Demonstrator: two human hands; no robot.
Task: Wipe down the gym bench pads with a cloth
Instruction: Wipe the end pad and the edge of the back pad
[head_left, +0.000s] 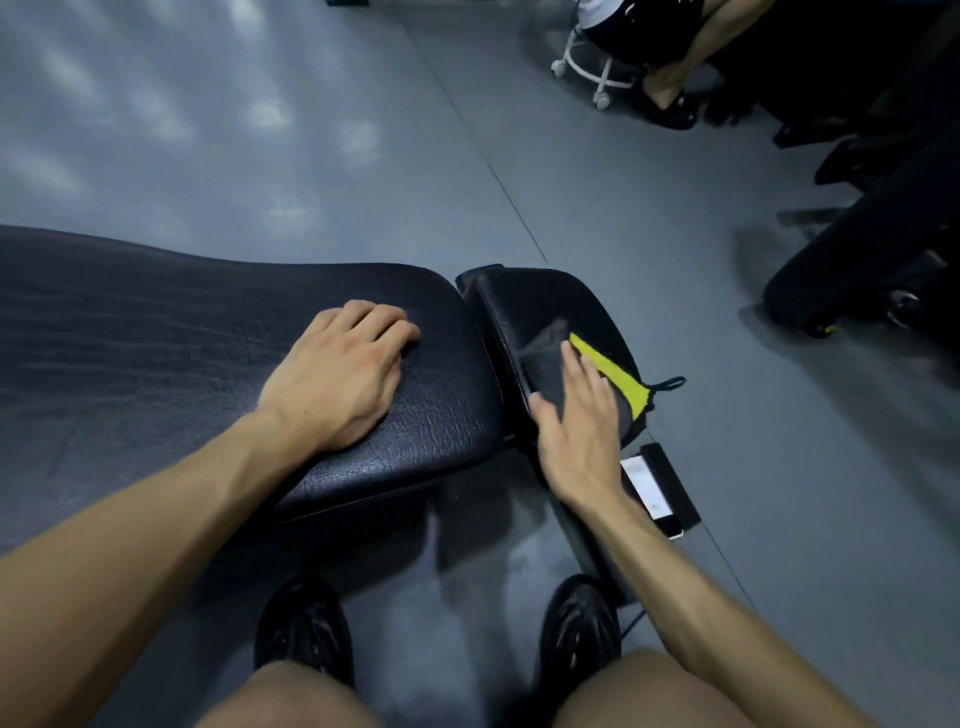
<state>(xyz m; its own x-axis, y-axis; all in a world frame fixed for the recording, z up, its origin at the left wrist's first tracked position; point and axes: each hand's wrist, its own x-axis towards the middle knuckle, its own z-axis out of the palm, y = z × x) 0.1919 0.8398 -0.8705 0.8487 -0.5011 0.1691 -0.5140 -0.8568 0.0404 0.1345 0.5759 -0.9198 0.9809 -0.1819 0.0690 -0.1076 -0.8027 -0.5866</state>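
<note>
A long black back pad (156, 332) of the gym bench runs from the left edge to the middle. A smaller black seat pad (545, 296) adjoins it on the right. My left hand (337, 374) rests flat on the back pad's right end, fingers slightly curled, holding nothing. My right hand (582, 421) presses a dark grey cloth with a yellow-green side and a small loop (618, 374) flat against the seat pad, fingers spread over it.
A phone (652, 493) lies on the grey floor beside the seat pad. My two black shoes (306, 629) stand below the bench. Another person sits on a white wheeled stool (597, 73) at the top right. Dark gym equipment (857, 260) fills the right side.
</note>
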